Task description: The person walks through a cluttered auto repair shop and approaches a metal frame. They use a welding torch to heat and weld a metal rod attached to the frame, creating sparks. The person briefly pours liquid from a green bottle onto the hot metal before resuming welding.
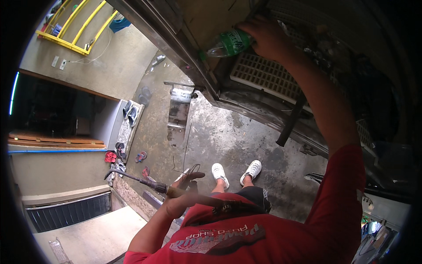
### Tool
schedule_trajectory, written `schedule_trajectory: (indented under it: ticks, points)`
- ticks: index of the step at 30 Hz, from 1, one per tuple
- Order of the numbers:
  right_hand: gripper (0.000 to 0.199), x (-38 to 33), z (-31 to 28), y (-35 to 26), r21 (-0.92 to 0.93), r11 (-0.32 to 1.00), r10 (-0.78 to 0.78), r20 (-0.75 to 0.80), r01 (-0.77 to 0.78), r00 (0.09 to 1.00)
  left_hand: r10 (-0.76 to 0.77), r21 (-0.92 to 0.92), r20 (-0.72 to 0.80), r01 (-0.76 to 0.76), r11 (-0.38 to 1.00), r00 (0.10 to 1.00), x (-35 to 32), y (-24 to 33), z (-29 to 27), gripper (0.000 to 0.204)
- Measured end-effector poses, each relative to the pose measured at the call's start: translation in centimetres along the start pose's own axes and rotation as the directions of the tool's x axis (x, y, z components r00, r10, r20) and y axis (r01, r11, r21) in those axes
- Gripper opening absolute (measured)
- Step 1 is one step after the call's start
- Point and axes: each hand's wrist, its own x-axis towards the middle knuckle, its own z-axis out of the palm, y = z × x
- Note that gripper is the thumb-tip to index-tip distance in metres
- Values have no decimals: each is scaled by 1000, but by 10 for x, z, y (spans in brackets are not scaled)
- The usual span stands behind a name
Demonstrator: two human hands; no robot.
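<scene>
Right hand (266, 37) closes its grip over the base end of a green bottle (228, 44), which lies on its side on the tabletop (206, 20) beside a white grid (263, 77). Left hand (184, 191) wraps a tool (145, 181) by its handle, the shaft pointing left above the floor (228, 132).

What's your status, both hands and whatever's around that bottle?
Right hand gripping green plastic bottle up on the workbench. Left hand holding a wooden-handled hammer low at the side. White plastic grate lies right beside the bottle.
</scene>
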Motion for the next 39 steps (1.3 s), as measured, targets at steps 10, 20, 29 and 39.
schedule_trajectory:
  ticks: [10,20,29,39]
  points:
    - [64,0,7,3,-54,998,-22,-22,21,1000,-21,12,-19,21,1000,1000,2,5,3,82]
    - [63,4,4,3,-35,999,-21,6,22,1000,-16,19,-18,17,1000,1000,4,0,-4,83]
    - [60,3,2,1,-14,999,-29,8,30,1000,-4,12,-7,4,1000,1000,5,0,-1,81]
    - [62,-1,10,10,-21,998,-63,-14,63,998,5,32,9,-6,999,1000,9,0,0,81]
